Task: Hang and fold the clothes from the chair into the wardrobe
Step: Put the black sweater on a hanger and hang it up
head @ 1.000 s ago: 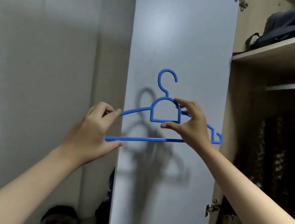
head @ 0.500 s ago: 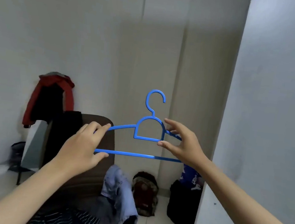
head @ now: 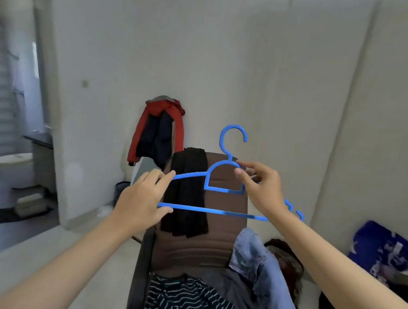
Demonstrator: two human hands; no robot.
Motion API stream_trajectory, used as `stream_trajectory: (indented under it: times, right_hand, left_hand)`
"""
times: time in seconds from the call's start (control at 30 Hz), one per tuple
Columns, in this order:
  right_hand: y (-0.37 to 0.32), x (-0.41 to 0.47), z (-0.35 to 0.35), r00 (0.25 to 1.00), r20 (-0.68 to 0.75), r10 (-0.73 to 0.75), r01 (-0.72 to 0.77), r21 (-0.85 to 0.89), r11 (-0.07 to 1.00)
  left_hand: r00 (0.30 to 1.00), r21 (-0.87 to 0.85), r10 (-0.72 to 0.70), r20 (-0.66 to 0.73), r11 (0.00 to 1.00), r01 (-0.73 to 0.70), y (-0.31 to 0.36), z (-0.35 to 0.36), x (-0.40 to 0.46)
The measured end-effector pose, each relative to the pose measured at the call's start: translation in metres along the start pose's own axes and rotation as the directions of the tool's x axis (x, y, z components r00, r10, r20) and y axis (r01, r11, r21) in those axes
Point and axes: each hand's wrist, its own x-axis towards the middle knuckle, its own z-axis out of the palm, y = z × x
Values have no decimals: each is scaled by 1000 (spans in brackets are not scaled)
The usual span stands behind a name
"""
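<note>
I hold an empty blue plastic hanger (head: 222,182) level at chest height, hook upward. My left hand (head: 143,200) grips its left end; my right hand (head: 261,188) pinches the neck and right shoulder. Behind and below it stands a brown chair (head: 212,246). A black garment (head: 188,193) drapes over the chair's back. Light blue jeans (head: 258,269) hang over its right side, and a dark striped top (head: 185,304) lies on the seat. The wardrobe is out of view.
A red and navy jacket (head: 158,130) hangs behind the chair against the wall. A blue bag (head: 385,248) and dark bags (head: 284,262) sit on the floor at right. An open doorway (head: 12,112) at left shows a bathroom with a toilet.
My view has swung left from the wardrobe door to the chair with the clothes. Both hands keep the same grip on the hanger.
</note>
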Motion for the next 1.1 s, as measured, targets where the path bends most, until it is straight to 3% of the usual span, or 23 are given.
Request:
stream_trajectory:
  times: [0.37,0.83,0.93,1.1]
  right_hand:
    - [84,108,80,997,55,52,-50,-42,998]
    - [269,306,120,997,68,29,-26,-42,999]
    - [299,326,130,998,64,28,-24,-67,997]
    - [336,341,135,997,40,66,-62,-102,993]
  left_hand:
    - [998,-13,-17,56,1000,18,-93,104,78]
    - [994,-35,-91,65,995,93,-142,290,249]
    - [986,-119,-125,110,983,138,-151,316,265]
    - [948,-303,-313,63,899,317,-183,359,293]
